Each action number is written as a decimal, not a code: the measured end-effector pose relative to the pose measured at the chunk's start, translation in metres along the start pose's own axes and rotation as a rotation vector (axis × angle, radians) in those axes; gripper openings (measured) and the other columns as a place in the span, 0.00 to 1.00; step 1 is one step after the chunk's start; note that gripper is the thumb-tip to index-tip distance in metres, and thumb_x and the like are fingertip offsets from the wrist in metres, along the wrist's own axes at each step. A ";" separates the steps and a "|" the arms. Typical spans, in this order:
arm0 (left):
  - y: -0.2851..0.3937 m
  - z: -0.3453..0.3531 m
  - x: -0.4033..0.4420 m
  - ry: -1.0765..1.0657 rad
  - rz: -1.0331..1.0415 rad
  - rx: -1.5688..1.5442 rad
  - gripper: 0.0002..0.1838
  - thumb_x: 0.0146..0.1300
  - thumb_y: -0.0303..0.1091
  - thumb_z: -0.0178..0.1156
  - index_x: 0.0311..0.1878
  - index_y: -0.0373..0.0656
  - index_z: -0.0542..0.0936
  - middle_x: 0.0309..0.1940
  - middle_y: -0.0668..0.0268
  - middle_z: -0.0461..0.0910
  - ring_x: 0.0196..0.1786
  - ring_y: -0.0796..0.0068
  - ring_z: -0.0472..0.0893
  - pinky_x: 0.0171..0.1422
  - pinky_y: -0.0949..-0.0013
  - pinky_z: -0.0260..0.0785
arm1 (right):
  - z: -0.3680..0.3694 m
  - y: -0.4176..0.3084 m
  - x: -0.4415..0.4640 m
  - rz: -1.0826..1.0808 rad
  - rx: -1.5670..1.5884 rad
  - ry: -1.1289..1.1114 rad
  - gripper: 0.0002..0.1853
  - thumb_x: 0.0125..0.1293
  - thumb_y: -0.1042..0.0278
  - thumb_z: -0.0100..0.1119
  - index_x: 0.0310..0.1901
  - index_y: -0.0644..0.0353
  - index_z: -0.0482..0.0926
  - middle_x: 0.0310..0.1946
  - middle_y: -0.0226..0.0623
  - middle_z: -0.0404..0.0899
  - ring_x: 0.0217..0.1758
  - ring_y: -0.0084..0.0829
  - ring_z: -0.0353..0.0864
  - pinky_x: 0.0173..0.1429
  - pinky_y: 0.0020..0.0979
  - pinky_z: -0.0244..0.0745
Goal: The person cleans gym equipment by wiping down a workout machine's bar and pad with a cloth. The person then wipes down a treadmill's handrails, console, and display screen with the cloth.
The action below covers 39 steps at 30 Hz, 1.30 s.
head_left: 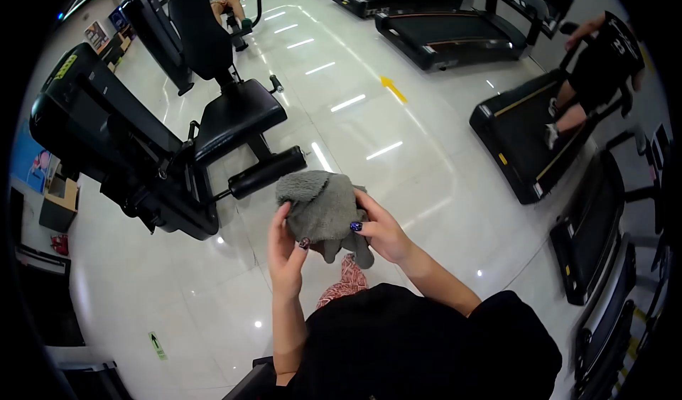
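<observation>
1. Grey cloth (320, 212), seen from the head camera: a soft, bunched bundle held up in front of the person's body, above the glossy floor (433, 251), with a rolled fold at its upper left and loose flaps hanging at its lower right.
2. The left hand (286, 256) has a partly curled grip on the bundle's left side, thumb at the lower edge; some fingers are hidden behind the fabric.
3. The right hand (386, 234) holds the right side in a similar partly closed grip, a dark, shiny thumbnail showing against the fabric.
4. Below are red-and-white patterned fabric (344, 283) and the wearer's black top (426, 343).
5. To the picture's left stands a black exercise machine with a padded seat (240, 116) and a padded roller (266, 173), the roller's end near the bundle.
6. On the picture's right, a person in black (609, 62) stands on a treadmill (526, 137).
7. A yellow arrow (393, 89) marks the floor beyond the hands.
</observation>
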<state>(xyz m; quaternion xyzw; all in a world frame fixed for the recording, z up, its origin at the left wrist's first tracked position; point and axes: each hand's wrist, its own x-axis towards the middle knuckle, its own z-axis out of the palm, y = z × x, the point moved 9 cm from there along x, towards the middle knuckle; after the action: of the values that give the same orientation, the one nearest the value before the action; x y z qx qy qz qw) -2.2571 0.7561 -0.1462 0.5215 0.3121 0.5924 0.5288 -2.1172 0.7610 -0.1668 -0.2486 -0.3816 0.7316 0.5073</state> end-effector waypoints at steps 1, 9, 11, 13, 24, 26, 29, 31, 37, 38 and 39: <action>0.000 -0.009 0.020 0.025 0.028 0.008 0.32 0.53 0.21 0.50 0.64 0.37 0.56 0.61 0.55 0.60 0.64 0.64 0.61 0.65 0.64 0.54 | -0.001 -0.011 0.022 0.002 -0.046 -0.034 0.39 0.53 0.69 0.51 0.66 0.69 0.47 0.64 0.43 0.54 0.67 0.32 0.54 0.68 0.32 0.49; -0.071 0.047 0.213 -0.162 -0.156 -0.219 0.35 0.53 0.20 0.49 0.66 0.37 0.54 0.64 0.58 0.56 0.61 0.67 0.64 0.60 0.67 0.60 | -0.117 -0.102 0.129 -0.236 -0.073 0.155 0.37 0.53 0.77 0.47 0.66 0.66 0.48 0.65 0.43 0.53 0.68 0.33 0.52 0.69 0.30 0.47; -0.103 0.075 0.258 -0.240 -0.233 -0.243 0.34 0.54 0.20 0.50 0.66 0.38 0.54 0.63 0.59 0.58 0.60 0.68 0.66 0.59 0.68 0.61 | -0.159 -0.126 0.142 -0.328 -0.085 0.241 0.36 0.52 0.77 0.46 0.66 0.64 0.50 0.64 0.43 0.54 0.68 0.33 0.54 0.68 0.32 0.49; -0.139 0.105 0.301 -0.298 -0.326 -0.275 0.27 0.56 0.20 0.51 0.61 0.37 0.62 0.56 0.61 0.66 0.55 0.71 0.69 0.57 0.70 0.62 | -0.206 -0.145 0.159 -0.344 -0.042 0.320 0.35 0.52 0.77 0.46 0.65 0.64 0.52 0.63 0.43 0.55 0.67 0.32 0.55 0.68 0.32 0.51; -0.265 0.212 0.610 -0.509 -0.201 0.129 0.15 0.54 0.18 0.53 0.46 0.38 0.73 0.50 0.65 0.66 0.46 0.79 0.71 0.50 0.75 0.66 | -0.459 -0.296 0.349 -0.457 -0.184 0.604 0.11 0.64 0.75 0.46 0.47 0.63 0.71 0.41 0.30 0.72 0.46 0.18 0.69 0.52 0.20 0.63; -0.254 0.215 0.673 -0.435 -0.129 0.079 0.15 0.53 0.18 0.54 0.46 0.39 0.71 0.49 0.65 0.66 0.45 0.79 0.70 0.50 0.74 0.64 | -0.474 -0.336 0.389 -0.497 -0.220 0.599 0.11 0.63 0.76 0.47 0.46 0.64 0.72 0.41 0.30 0.73 0.45 0.18 0.70 0.51 0.20 0.65; -0.278 0.208 0.751 -0.308 -0.165 -0.030 0.12 0.52 0.18 0.54 0.41 0.39 0.70 0.45 0.66 0.67 0.45 0.78 0.70 0.50 0.74 0.64 | -0.505 -0.380 0.449 -0.445 -0.255 0.584 0.08 0.61 0.78 0.52 0.43 0.63 0.74 0.36 0.29 0.74 0.39 0.17 0.71 0.44 0.18 0.66; -0.307 0.199 0.802 -0.194 -0.166 -0.096 0.11 0.51 0.17 0.54 0.36 0.41 0.67 0.39 0.68 0.67 0.43 0.78 0.70 0.49 0.75 0.63 | -0.534 -0.400 0.483 -0.481 -0.272 0.589 0.08 0.61 0.78 0.51 0.42 0.64 0.74 0.37 0.29 0.74 0.39 0.18 0.71 0.44 0.19 0.67; -0.386 0.270 0.970 -0.423 -0.156 -0.136 0.10 0.52 0.15 0.53 0.34 0.40 0.68 0.36 0.68 0.67 0.41 0.79 0.69 0.47 0.75 0.63 | -0.649 -0.456 0.576 -0.531 -0.274 0.739 0.12 0.59 0.78 0.53 0.46 0.66 0.73 0.36 0.33 0.75 0.38 0.21 0.75 0.44 0.23 0.71; -0.391 0.287 0.996 -0.506 -0.145 -0.113 0.09 0.52 0.15 0.53 0.35 0.39 0.69 0.36 0.68 0.67 0.41 0.78 0.69 0.47 0.75 0.63 | -0.662 -0.471 0.591 -0.546 -0.273 0.752 0.12 0.59 0.78 0.53 0.46 0.66 0.73 0.36 0.33 0.75 0.38 0.21 0.75 0.44 0.23 0.71; -0.396 0.303 1.022 -0.572 -0.162 -0.160 0.09 0.53 0.15 0.53 0.36 0.37 0.70 0.36 0.67 0.67 0.41 0.78 0.69 0.47 0.75 0.63 | -0.676 -0.489 0.602 -0.563 -0.316 0.813 0.14 0.59 0.78 0.54 0.48 0.66 0.72 0.37 0.34 0.76 0.39 0.21 0.75 0.45 0.22 0.71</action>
<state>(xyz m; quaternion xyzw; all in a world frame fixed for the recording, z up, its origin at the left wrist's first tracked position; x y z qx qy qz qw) -1.7457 1.7715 -0.1373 0.5971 0.1436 0.4002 0.6802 -1.5574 1.6239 -0.1518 -0.4738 -0.3116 0.3445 0.7481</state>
